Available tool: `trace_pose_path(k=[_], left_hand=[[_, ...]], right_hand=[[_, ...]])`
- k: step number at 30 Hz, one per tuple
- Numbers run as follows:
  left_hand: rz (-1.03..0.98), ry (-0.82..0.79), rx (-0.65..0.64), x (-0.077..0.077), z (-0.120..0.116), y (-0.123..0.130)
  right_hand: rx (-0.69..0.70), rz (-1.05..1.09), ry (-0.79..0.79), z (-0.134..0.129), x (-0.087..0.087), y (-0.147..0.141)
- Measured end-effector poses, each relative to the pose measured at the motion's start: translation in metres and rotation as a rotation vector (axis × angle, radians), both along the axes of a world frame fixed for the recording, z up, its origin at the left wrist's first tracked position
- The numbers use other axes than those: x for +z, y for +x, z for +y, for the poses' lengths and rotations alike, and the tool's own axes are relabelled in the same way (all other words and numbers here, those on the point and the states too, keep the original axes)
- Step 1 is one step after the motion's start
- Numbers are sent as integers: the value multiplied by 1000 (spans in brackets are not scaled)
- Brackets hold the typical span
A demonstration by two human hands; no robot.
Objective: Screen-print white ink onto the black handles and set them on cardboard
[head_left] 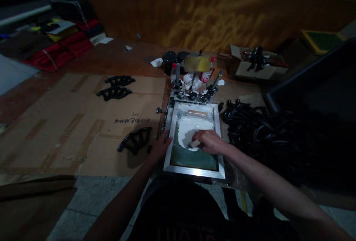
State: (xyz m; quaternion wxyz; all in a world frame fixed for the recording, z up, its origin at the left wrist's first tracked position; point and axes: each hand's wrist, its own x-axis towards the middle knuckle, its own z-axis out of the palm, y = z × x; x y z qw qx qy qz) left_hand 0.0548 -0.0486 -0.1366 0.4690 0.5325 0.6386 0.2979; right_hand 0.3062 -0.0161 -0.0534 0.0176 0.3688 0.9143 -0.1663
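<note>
A screen printing frame (194, 173) with aluminium rails lies in front of me, its green mesh (191, 158) showing at the near end. White ink (191, 126) covers much of the upper mesh. My right hand (208, 141) is closed around a small squeegee (195, 143), its blade down at the near edge of the ink. On the left rail my left hand (161, 145) grips the frame's side; part of its fingers is in shadow. A wooden-looking strip (197, 113) lies across the far end of the screen.
Black openwork pieces (135, 140) lie on cardboard (63, 122) to the left. A heap of black pieces (256, 126) is at the right. Behind the frame stand clamps (191, 91), red-capped bottles (207, 74) and black tubs (169, 59). An open box (258, 68) sits back right.
</note>
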Motion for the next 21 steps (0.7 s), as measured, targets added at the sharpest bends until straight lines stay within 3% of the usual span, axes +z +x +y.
trace_pose_path(k=[3, 7, 11, 14, 17, 19, 21], left_hand=[[-36, 6, 7, 4, -1, 0], [-38, -16, 12, 10, -2, 1], [-23, -26, -4, 23, -1, 0], [-1, -15, -21, 46, -1, -4], [-15, 69, 6, 78, 4, -7], [-32, 152, 41, 103, 12, -4], [-101, 240, 88, 126, 25, 1]], right_hand=[[-144, 28, 118, -3, -2, -5], [-98, 51, 78, -17, -8, -1], [-247, 130, 59, 10, 7, -6], [-451, 109, 159, 51, 32, -5], [-642, 159, 275, 79, 53, 28], [-811, 252, 332, 85, 56, 64], [-948, 285, 330, 80, 47, 92]])
